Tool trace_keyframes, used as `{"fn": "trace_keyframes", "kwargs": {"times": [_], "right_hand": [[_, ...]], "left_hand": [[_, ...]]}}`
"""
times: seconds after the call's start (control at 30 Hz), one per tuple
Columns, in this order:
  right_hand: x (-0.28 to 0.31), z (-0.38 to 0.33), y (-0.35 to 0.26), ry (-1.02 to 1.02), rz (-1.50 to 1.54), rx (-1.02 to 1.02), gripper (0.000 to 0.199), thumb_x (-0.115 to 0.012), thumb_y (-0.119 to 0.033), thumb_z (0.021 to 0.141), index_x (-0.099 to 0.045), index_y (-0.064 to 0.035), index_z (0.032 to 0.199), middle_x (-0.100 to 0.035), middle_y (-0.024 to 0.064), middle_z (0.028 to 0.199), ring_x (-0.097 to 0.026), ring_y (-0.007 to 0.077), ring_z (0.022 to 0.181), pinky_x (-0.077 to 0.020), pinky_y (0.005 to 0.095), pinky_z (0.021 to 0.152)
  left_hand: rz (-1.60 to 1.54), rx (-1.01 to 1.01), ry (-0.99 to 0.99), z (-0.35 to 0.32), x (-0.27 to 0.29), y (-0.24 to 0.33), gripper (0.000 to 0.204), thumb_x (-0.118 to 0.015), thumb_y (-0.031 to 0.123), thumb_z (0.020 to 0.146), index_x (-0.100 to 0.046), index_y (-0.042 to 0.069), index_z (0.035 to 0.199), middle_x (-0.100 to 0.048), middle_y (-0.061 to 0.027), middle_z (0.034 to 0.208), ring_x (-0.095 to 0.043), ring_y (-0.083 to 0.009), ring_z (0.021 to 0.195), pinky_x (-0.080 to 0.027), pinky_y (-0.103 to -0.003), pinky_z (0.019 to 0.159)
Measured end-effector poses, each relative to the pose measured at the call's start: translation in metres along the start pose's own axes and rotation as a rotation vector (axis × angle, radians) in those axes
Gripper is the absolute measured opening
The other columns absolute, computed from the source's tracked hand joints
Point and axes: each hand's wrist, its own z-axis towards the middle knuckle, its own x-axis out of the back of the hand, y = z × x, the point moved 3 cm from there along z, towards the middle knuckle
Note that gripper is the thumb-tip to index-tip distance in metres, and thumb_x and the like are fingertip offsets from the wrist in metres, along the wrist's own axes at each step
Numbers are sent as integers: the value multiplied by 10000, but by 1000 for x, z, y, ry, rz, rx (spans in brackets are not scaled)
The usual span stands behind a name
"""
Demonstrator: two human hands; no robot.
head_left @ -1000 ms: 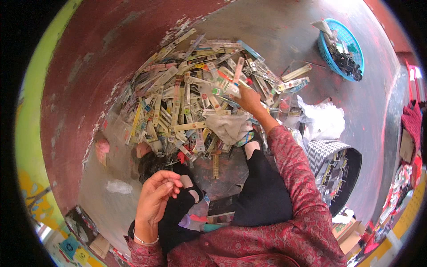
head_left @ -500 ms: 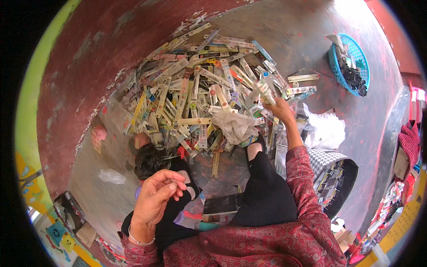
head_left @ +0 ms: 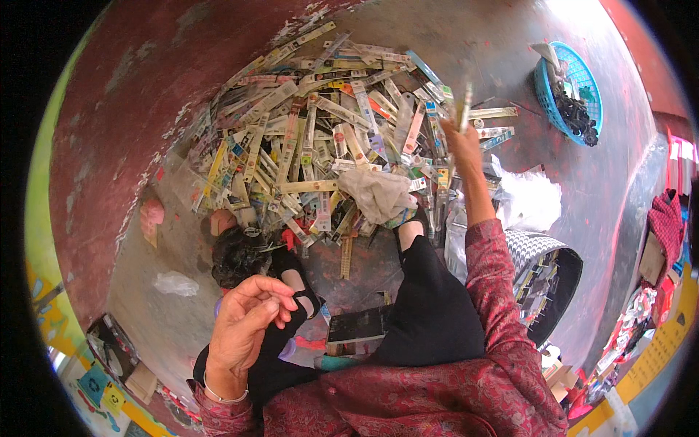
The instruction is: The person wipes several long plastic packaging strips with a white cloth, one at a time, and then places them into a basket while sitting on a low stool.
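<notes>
My right hand (head_left: 466,149) is raised above the right side of a wide heap of long, narrow plastic packets (head_left: 309,135). It is closed round a few slim packets (head_left: 464,105), which stand nearly upright and are smeared by motion. My left hand (head_left: 247,324) hangs over my left thigh, its fingers curled toward the thumb. Nothing shows between those fingertips. A crumpled pale cloth (head_left: 375,193) lies on the near edge of the heap, beside my right foot.
A blue basket (head_left: 582,62) with black pieces stands at the far right. White plastic sheeting (head_left: 535,200) and a patterned tub (head_left: 571,284) of packets are beside my right arm. Between my legs lies a dark flat box (head_left: 358,325). Another person's dark-haired head (head_left: 237,258) is near my left foot.
My right hand has moved up and a little right, away from the heap, and the packets in it have swung upright. My left hand keeps its curled pose.
</notes>
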Motion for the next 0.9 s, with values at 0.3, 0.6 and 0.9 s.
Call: {"fn": "trace_keyframes", "kwargs": {"times": [0.3,0.6,0.9], "right_hand": [[-154,49,-12,-68,-646,271,396,-606,-417,742,-606,-32,836,-621,195,773,-609,359,759,-468,448,637],[-206,11,2,-356,-923,507,409,-712,-321,625,-576,-67,916,-625,123,786,-612,311,769,-475,409,629],[-101,14,24,-399,-668,373,341,-644,-217,657,-574,-2,912,-595,223,875,-576,379,838,-456,417,724]], "left_hand": [[15,39,65,6,-8,-1,200,-588,137,791,-554,5,936,-589,-66,786,-540,-107,660,-430,-206,581],[17,27,76,8,-4,-4,212,-591,143,788,-552,0,940,-589,-66,791,-542,-109,666,-431,-209,590],[6,11,68,1,0,-1,217,-599,154,786,-557,-2,932,-591,-70,791,-551,-111,674,-439,-209,592]]}}
